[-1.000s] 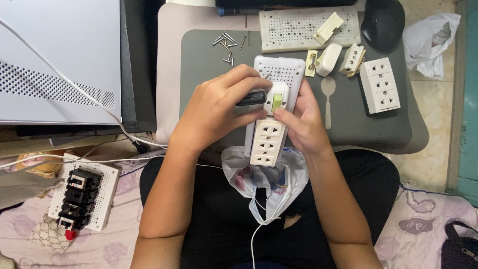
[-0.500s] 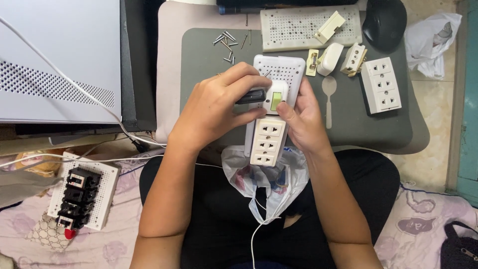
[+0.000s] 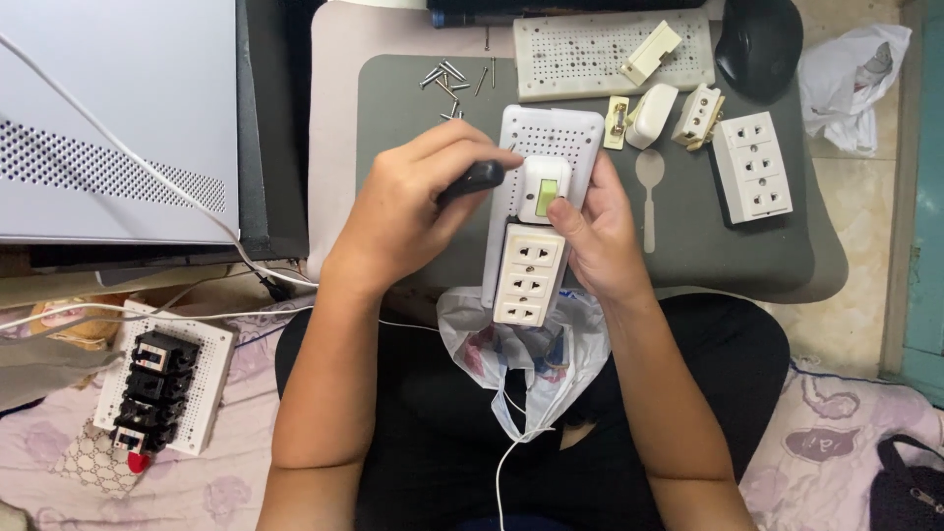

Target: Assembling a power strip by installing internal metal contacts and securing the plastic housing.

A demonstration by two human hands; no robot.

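Grey mat (image 3: 413, 98): hands grip screwdriver (image 3: 470, 181), socket board (image 3: 539, 211).

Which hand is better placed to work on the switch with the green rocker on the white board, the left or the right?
Probably the left hand: it holds the black-handled tool pointed toward the switch. The right hand is busy steadying the perforated white board and its socket block from the side.

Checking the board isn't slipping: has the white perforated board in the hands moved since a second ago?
No. The white perforated board sits at the same spot relative to the spoon mark on the grey mat; left hand and right hand keep their grip.
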